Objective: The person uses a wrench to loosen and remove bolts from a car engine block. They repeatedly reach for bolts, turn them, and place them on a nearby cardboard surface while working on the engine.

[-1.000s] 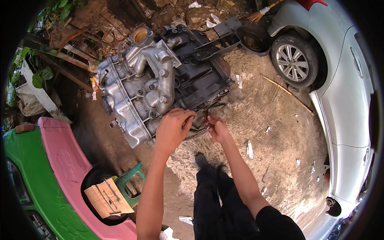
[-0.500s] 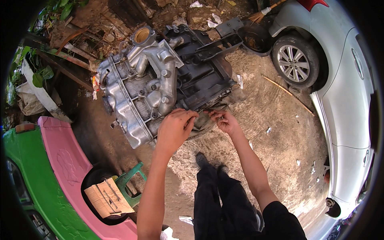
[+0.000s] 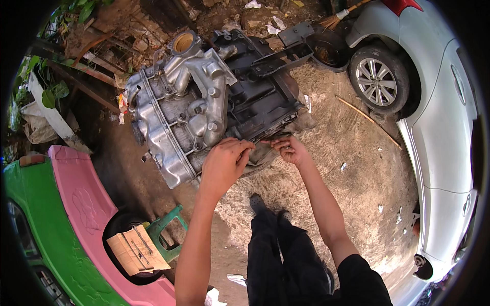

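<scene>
A large engine (image 3: 168, 127), silver on its left half and black on the right, rests on the ground before me. My left hand (image 3: 224, 163) reaches to its near lower edge, fingers curled and pressed together; their tips and whatever they grip are hidden. Just to the right, my right hand (image 3: 292, 152) has its fingers curled at the same edge, near something thin and dark that I cannot make out. Dark, bunched material lies below the engine's edge between and behind my hands.
A silver car (image 3: 439, 153) stands right, a green and pink vehicle (image 3: 76, 214) lower left. A green stool (image 3: 168, 239) carries cardboard (image 3: 127, 250) with metal tools. A black basin (image 3: 332, 51), broom (image 3: 332, 20) and stick (image 3: 367, 120) lie beyond. Planks (image 3: 64, 115) and plants are upper left.
My right hand has moved right and slightly up along the engine's edge, its forearm swinging rightward with it. My left hand has shifted slightly right at the same edge.
</scene>
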Available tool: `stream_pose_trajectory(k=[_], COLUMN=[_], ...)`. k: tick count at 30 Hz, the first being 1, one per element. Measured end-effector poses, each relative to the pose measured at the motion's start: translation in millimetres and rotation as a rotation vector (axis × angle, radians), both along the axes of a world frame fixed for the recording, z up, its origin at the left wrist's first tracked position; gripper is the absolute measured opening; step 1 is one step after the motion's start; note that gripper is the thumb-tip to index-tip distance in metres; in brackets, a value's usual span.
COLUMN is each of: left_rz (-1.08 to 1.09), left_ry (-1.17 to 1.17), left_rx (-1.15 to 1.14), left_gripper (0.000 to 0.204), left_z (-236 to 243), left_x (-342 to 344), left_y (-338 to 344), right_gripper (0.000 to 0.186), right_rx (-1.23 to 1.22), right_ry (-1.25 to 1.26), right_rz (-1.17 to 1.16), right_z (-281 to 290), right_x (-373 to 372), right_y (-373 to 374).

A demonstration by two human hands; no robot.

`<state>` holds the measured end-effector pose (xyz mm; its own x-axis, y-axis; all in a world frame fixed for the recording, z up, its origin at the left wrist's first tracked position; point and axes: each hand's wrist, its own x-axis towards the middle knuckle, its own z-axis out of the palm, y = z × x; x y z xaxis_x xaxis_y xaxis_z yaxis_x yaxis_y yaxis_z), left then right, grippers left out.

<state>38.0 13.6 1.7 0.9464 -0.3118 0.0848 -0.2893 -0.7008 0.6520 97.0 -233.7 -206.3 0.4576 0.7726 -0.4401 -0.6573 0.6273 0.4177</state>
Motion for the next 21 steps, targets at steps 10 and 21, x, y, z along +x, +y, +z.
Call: stream_pose_trajectory(k=[10, 21], left_rz=[-0.008, -0.007], left_ry=[-0.063, -0.059], left_rx=[0.012, 0.0], left_gripper=[0.017, 0.016], left_z=[-4.1, -2.8], left_x=[0.9, 0.6], left_y=[2.1, 1.4], right_gripper=[0.045, 0.013], right_rx=[-0.3, -1.132], right_ry=[-0.222, -0.541], right_rz=[0.283, 0.004], right_z=[8.3, 10.0], right_x=[24.0, -41.6], right_y=[-4.0, 102.8])
